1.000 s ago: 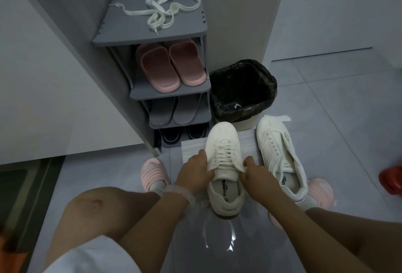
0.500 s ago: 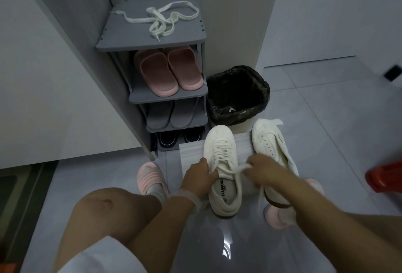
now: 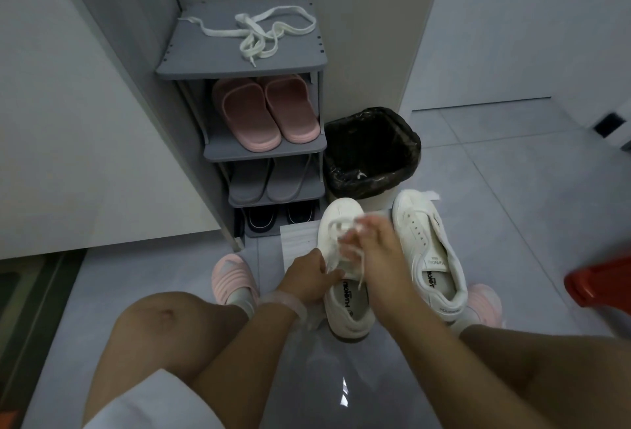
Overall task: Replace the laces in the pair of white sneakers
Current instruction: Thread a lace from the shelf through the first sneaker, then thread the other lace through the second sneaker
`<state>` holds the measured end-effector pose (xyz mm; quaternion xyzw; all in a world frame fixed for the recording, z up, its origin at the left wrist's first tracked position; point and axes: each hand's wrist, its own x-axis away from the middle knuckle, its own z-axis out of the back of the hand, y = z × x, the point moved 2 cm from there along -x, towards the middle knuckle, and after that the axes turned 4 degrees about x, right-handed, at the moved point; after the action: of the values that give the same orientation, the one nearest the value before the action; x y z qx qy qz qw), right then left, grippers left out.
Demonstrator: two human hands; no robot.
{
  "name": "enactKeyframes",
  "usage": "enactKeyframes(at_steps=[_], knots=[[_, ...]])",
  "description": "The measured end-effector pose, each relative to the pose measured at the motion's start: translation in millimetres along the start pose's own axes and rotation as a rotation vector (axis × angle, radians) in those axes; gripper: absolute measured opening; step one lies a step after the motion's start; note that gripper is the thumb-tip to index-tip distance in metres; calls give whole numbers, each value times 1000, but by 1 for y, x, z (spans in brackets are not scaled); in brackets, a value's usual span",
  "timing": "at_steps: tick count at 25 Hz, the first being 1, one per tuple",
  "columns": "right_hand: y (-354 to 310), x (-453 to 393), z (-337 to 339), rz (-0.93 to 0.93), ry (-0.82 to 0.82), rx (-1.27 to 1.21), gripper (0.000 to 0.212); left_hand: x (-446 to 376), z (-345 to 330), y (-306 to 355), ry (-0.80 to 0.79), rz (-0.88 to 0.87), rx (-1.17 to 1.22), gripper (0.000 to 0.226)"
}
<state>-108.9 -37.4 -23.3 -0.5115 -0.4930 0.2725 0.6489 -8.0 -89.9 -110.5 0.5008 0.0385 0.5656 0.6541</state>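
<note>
Two white sneakers stand on the floor in front of me. The left sneaker (image 3: 345, 305) still carries its lace (image 3: 336, 227); the right sneaker (image 3: 430, 251) has bare eyelets. My left hand (image 3: 309, 278) grips the left sneaker's side near the tongue. My right hand (image 3: 372, 247), blurred by motion, pinches the lace over the eyelets, and loose lace ends hang below its fingers. A loose pile of white laces (image 3: 259, 35) lies on top of the grey shoe rack (image 3: 191, 70).
The rack holds pink slippers (image 3: 263, 114), grey slippers and dark shoes on lower shelves. A bin with a black liner (image 3: 372, 152) stands right behind the sneakers. A red object (image 3: 597, 283) sits at the right edge. My knees and pink slippers flank the sneakers.
My right hand has moved from the sneaker's right side up over the eyelets, pulling the lace loose. The left hand kept its hold. The camera has tilted a little.
</note>
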Motion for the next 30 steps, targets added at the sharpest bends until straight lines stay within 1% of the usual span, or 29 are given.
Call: enactKeyframes(at_steps=[1,2,3,4,6,8,10,11,12,13,14,15,16,17,18,19,20,21,22,23,24,26,28,30], knots=[[22,3,4,-54,33,156,14,1,1,1,-3,-1,16,39],[40,2,9,-65,38,378,12,1,2,2,0,-6,12,39],[52,1,11,-44,-20,638,10,1,3,2,6,-15,-14,36],[58,-1,8,-23,-142,903,11,1,4,3,12,-24,-44,32],[62,-5,1,-57,-398,1336,28,2,6,5,23,-39,-86,24],[59,-12,-6,-78,-559,1555,35,3,6,7,42,-55,-114,19],[47,-18,-10,-10,-684,1649,31,4,4,8,65,-68,-122,9],[38,-19,-8,16,-765,1656,31,5,4,9,64,-56,-114,10],[27,-20,-2,23,-804,1599,32,5,3,9,56,-33,-103,17],[14,-23,11,49,-772,1501,30,5,1,9,39,1,-99,25],[-1,-29,30,74,-653,1372,26,4,-2,9,20,25,-114,33],[-13,-37,56,119,-449,1276,25,4,-5,10,19,24,-151,37],[-20,-45,88,157,-208,1252,27,4,-7,10,40,8,-198,37],[-22,-51,120,146,-17,1293,35,4,-7,10,76,-9,-244,36],[-16,-53,146,22,52,1395,51,4,-4,10,116,-23,-289,35],[-8,-52,162,-166,-6,1468,69,2,3,9,147,-27,-334,35],[3,-52,167,-337,-121,1452,84,-1,12,6,160,-18,-370,35],[13,-51,162,-429,-213,1360,90,-4,22,4,152,-2,-397,35],[22,-51,157,-436,-229,1309,88,-7,31,0,135,11,-423,34],[29,-55,153,-363,-192,1341,80,-7,39,-3,124,35,-448,31],[32,-58,149,-258,-145,1433,71,-6,44,-5,125,57,-453,29],[35,-62,141,-126,-85,1579,62,-1,44,-11,106,82,-494,32],[40,-61,129,-37,-103,1560,60,4,38,-15,97,73,-569,43],[43,-57,112,-2,-150,1455,60,5,36,-15,133,71,-551,45]])
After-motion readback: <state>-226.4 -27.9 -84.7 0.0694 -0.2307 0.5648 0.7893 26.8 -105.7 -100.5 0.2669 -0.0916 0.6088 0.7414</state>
